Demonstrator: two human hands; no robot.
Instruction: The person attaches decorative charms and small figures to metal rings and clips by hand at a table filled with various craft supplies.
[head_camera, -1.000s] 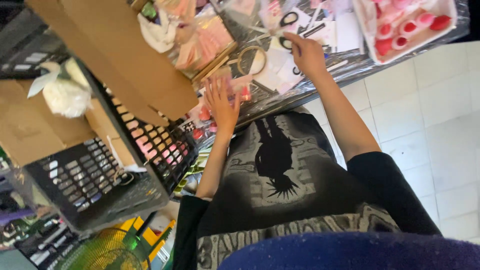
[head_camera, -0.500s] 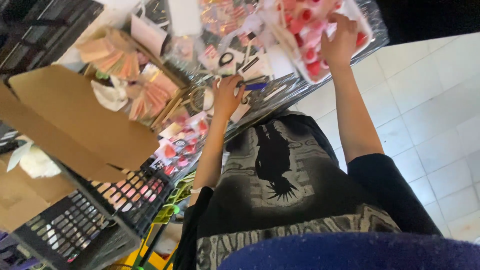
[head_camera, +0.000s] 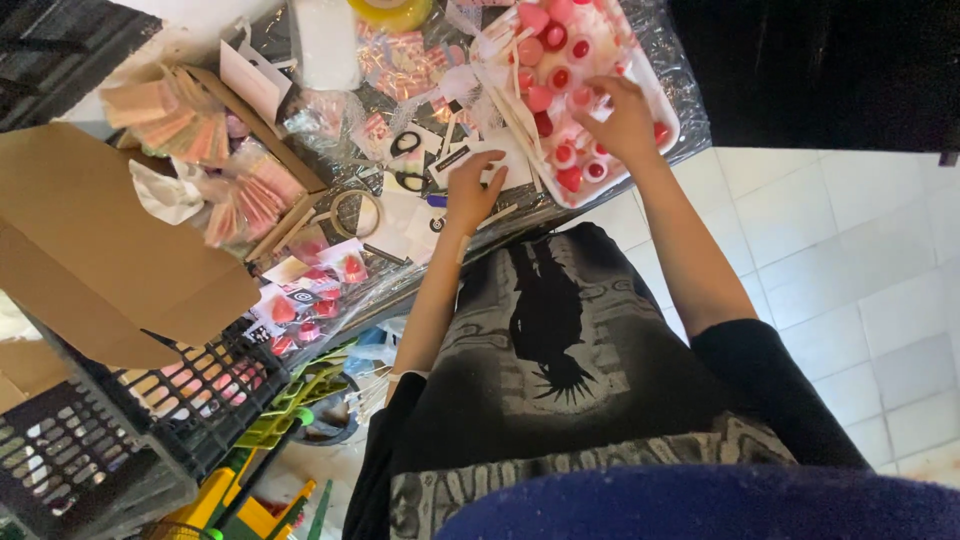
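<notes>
The right hand (head_camera: 628, 120) reaches into the white tray (head_camera: 668, 132) of red and pink caps (head_camera: 568, 178), fingers curled down among them; whether they pinch one I cannot tell. The left hand (head_camera: 470, 192) lies flat, fingers together, on a white card (head_camera: 492, 160) at the table edge. Best to lift a single cap cleanly and hold the card still

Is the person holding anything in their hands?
It cannot be told for sure. The right hand reaches into the white tray of small red and pink pieces, fingers hidden. The left hand rests on white cards.
</notes>
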